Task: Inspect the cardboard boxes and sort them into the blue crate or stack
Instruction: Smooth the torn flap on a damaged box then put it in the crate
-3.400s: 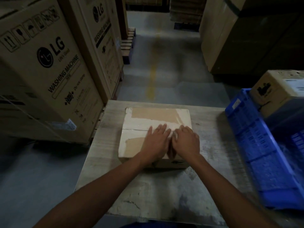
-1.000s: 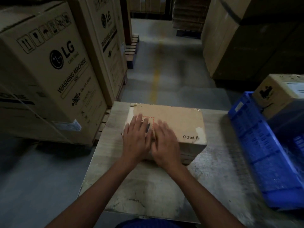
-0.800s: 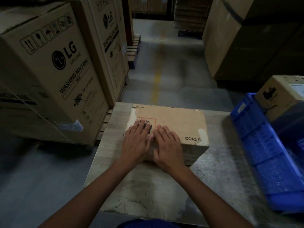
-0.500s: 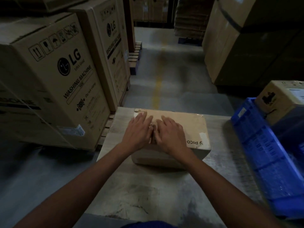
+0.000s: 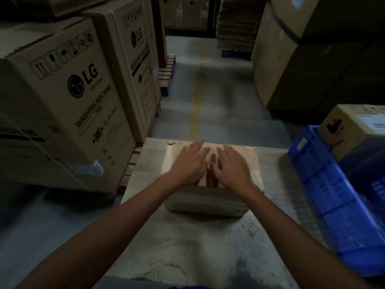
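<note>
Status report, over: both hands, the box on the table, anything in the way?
Left hand, right hand open, fingers spread on cardboard box top. Box flat on table. Blue crate at right, second box at far end.

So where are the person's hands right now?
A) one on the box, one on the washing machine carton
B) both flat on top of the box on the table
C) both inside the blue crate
B: the left hand and right hand lie flat, side by side, on top of the cardboard box on the table.
</note>
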A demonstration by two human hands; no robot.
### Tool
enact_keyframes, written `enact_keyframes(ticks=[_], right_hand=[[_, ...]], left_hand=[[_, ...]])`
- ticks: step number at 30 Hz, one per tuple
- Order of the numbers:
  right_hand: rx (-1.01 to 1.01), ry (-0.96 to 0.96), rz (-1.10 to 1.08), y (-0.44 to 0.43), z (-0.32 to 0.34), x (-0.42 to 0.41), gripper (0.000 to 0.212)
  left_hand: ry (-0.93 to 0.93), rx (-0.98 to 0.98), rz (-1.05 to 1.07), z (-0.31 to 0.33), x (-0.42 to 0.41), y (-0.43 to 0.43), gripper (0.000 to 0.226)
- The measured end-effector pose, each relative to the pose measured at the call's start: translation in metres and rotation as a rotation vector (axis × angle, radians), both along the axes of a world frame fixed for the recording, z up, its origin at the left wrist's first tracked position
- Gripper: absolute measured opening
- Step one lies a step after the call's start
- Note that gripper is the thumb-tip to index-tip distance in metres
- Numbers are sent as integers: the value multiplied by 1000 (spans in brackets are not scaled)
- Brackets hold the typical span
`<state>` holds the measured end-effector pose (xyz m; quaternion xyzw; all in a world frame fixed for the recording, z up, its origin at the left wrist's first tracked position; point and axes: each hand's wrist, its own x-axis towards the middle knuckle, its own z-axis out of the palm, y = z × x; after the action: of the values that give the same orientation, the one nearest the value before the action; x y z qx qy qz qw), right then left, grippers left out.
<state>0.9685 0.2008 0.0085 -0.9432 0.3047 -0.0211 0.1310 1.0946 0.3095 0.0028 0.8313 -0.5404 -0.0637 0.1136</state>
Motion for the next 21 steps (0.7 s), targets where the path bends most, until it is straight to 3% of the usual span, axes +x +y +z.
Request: enact_keyframes(ticks=[3, 8, 13, 15, 18, 21], right_hand=[[-26, 148, -8, -9, -10, -6, 66], [-34, 132, 7, -9, -20, -9, 65], [-8, 130, -2, -10, -12, -7, 66], [-15, 59, -33, -1, -6, -13, 60], [-97, -224, -81, 24, -13, -30, 42], [-158, -317, -57, 43, -42, -42, 30]], left_hand=[[60, 54, 27, -14, -17, -14, 54], [41, 9, 78, -22, -23, -16, 54], [61, 111, 28, -9, -13, -17, 53], [39, 1, 53, -2, -21, -11, 48], [-69, -313, 48, -1, -42, 6, 29], [-121, -326, 1, -22, -52, 21, 23]])
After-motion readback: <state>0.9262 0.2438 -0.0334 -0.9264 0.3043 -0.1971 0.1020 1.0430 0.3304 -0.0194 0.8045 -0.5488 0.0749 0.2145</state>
